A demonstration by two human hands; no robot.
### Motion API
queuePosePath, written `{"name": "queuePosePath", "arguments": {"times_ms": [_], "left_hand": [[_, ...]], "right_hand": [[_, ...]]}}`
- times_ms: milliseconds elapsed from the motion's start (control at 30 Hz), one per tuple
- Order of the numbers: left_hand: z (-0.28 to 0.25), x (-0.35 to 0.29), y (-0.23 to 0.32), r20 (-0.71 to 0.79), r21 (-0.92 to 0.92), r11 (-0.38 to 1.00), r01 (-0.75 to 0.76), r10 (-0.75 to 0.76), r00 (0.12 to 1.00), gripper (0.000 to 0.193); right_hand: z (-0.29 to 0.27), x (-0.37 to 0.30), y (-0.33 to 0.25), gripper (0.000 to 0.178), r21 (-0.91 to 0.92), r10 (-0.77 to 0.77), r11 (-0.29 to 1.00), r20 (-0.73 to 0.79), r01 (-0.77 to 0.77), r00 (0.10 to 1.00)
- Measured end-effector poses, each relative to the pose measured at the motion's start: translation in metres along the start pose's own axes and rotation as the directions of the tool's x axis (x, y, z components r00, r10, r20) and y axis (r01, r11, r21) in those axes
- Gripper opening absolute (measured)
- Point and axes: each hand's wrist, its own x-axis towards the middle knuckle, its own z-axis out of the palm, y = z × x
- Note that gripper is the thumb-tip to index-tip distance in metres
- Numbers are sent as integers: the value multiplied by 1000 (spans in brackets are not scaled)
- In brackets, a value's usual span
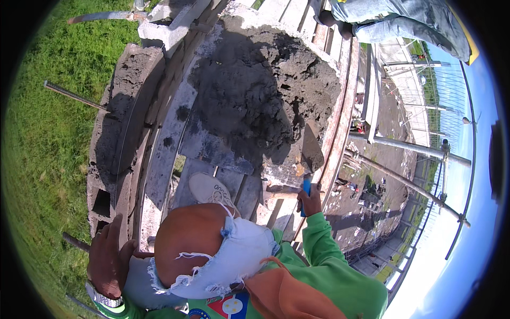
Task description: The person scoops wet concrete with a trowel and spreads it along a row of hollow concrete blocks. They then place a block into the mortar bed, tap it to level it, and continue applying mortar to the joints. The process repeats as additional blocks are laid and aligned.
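My right hand [312, 202] is closed around the blue handle of a trowel [312, 150]. The trowel's pointed metal blade lies against the near right edge of a heap of wet grey mortar [239, 90]. Under the mortar is a smeared board [210, 146] on the planks. At the lower left, my left hand [109, 260] holds nothing, its fingers stretched out beside the near end of a concrete block wall [106, 141]. Whether its fingertips touch the blocks I cannot tell.
Steel bars [74, 94] stick out by the wall, with grass [48, 159] beyond. A co-worker's legs [398, 24] are at the far right. Scaffold pipes [419, 150] cross the right side, above ground far below. My shoe [210, 189] stands on the planks.
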Motion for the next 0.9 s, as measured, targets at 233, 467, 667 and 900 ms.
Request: {"name": "queuePosePath", "arguments": {"times_ms": [233, 467, 667, 900], "left_hand": [[2, -8, -2, -208, 34, 984, -172, 176, 962, 61], [3, -36, -27, -151, -103, 995, 12, -27, 988, 61], [-2, -62, -28, -291, 43, 998, 52, -38, 956, 68], [23, -120, -27, -129, -207, 948, -241, 217, 968, 63]], "right_hand": [[93, 127, -30, 12, 477, 58, 831, 439, -287, 897], [80, 145, -69, 10, 557, 19, 738, 547, -380, 837], [11, 121, -109, 13, 398, -21, 889, 530, -226, 848], [-38, 87, -200, 19, -93, 15, 994, 659, 61, 752]]}}
